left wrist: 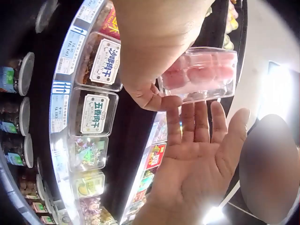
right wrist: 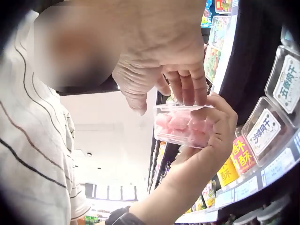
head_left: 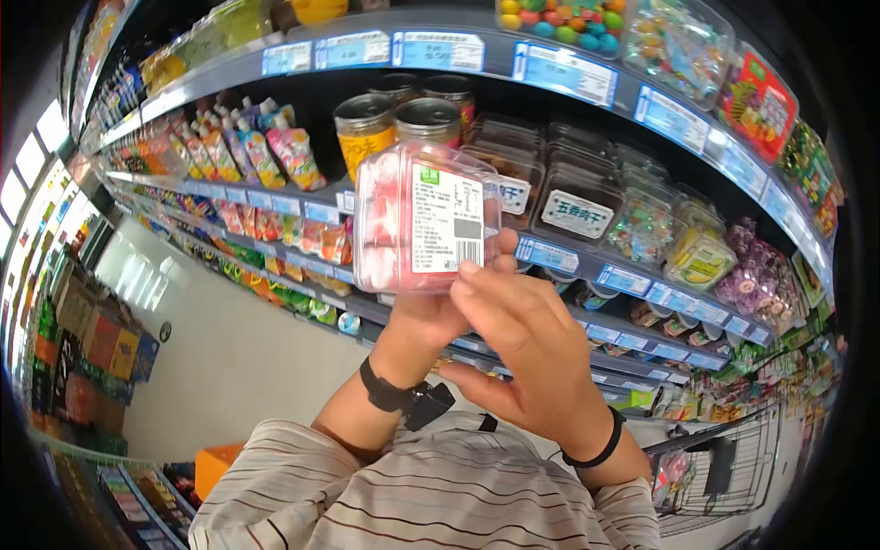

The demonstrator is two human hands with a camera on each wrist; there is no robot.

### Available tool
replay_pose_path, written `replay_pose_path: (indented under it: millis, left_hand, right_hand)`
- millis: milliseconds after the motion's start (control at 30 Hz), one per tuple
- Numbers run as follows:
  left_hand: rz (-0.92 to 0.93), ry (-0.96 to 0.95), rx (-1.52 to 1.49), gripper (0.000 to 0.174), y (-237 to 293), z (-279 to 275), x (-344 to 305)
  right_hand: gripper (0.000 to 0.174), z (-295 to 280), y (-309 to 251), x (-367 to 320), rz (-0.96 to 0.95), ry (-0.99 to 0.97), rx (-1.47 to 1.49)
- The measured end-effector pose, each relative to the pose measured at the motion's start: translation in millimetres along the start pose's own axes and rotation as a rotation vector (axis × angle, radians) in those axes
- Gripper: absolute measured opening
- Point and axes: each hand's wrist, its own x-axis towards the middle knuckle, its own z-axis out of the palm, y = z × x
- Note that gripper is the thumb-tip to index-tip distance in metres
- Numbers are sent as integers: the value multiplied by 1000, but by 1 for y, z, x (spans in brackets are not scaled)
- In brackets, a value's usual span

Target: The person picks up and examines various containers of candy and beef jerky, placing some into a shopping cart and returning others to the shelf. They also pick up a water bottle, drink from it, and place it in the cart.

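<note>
A clear plastic box of pink-and-white sweets (head_left: 380, 220) is held up before the shelves, its white printed label (head_left: 446, 220) with a barcode turned to the head view. My left hand (head_left: 423, 319) grips the box from beneath and behind, fingers wrapped round its far side. In the right wrist view, that left hand (right wrist: 216, 133) curls about one end of the box (right wrist: 180, 124). The right hand (head_left: 532, 335) touches the label's lower corner with its fingertips. Seen from the left wrist, the right hand's (left wrist: 194, 161) fingers are nearly straight, palm showing, tips at the box's edge.
Shelves with blue-and-white price tags (head_left: 559, 257) curve across the front. They carry yellow cans (head_left: 362, 128), clear boxes with white labels (head_left: 579, 206) and pouches (head_left: 295, 156). A wire shopping cart (head_left: 733, 467) stands at lower right; stacked boxes (head_left: 92, 357) stand at left.
</note>
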Motion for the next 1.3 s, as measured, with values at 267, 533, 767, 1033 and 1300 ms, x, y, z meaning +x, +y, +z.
replay_pose_path:
  millis: [267, 533, 767, 1033, 1300]
  left_hand:
    - [-198, 75, -536, 53, 15, -25, -2]
    - [-130, 115, -170, 61, 19, -47, 1]
    - [-115, 134, 112, 59, 31, -54, 2]
    - [58, 173, 366, 59, 69, -31, 2]
    - [-52, -58, 701, 84, 147, -23, 25]
  right_hand:
    - [55, 10, 1, 6, -1, -82, 43]
    - [57, 16, 2, 12, 105, -27, 123]
    - [70, 27, 4, 19, 83, 1, 90]
    - [101, 49, 7, 17, 316, 52, 74]
    - [96, 46, 13, 33, 539, 204, 884]
